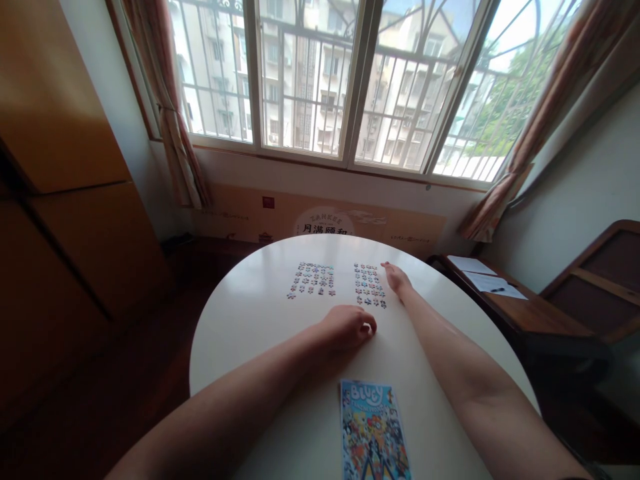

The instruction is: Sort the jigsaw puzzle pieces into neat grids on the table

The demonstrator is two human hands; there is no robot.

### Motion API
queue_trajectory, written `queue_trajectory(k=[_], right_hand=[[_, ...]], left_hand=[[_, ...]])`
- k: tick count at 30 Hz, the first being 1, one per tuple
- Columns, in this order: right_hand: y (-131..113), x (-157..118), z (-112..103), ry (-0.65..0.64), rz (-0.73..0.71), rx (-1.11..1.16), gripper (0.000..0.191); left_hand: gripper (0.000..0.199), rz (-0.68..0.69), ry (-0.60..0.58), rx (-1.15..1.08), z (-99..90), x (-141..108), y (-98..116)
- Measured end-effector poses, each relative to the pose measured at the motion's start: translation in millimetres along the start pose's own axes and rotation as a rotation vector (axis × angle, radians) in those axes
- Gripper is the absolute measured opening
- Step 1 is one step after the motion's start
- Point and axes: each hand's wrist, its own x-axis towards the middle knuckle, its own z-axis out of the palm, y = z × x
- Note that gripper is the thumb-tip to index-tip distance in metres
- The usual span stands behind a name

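Two groups of small jigsaw puzzle pieces lie in rows on the white table: a left group [315, 279] and a right group [369, 283]. My left hand [350, 325] rests just below the right group, its fingers curled and the thumb bent toward them. Whatever it may hold is hidden. Beside the upper right corner of the right group is my right hand [397, 277], fingertips drawn together and pointing at the pieces. Anything between them is too small to make out. Closer to me lies a blue picture sheet [375, 430] printed "Bluey" with many cartoon figures.
The round white table [235, 333] stands before a barred window [310, 87] with tied curtains [183, 153]. At right are a wooden side table [555, 313] with papers [493, 283] and a pen, and a chair [615, 280]. A wooden cabinet [65, 133] stands left.
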Motion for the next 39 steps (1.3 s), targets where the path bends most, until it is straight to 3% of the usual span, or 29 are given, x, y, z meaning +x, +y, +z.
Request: queue_trajectory(k=[6, 15, 21, 26, 32, 39], right_hand=[[12.0, -11.4, 3.3, 0.148, 0.046, 0.214, 0.06], [27.4, -45.3, 4.1, 0.114, -0.007, 0.353, 0.049], [30.1, -63.8, -0.4, 0.16, 0.016, 0.407, 0.05], [16.6, -80.4, -10.0, 0.151, -0.097, 0.222, 0.047], [4.8, -92.1, -16.6, 0.096, 0.182, -0.026, 0.049], [5.3, -94.8, -18.4, 0.005, 0.148, -0.108, 0.047]], left_hand=[[0.029, 0.016, -0.038, 0.025, -4.1, -3.4, -2.1], [0.032, 0.06, -0.027, 0.057, -7.1, -7.0, 0.0], [0.031, 0.076, -0.018, 0.042, -8.2, -5.3, 0.4], [0.032, 0.076, -0.026, 0.02, -8.1, -3.4, -0.6], [0.03, 0.058, -0.011, 0.0, -7.8, -3.3, -0.5], [0.031, 0.038, -0.042, -0.008, -11.5, -2.3, 2.0]])
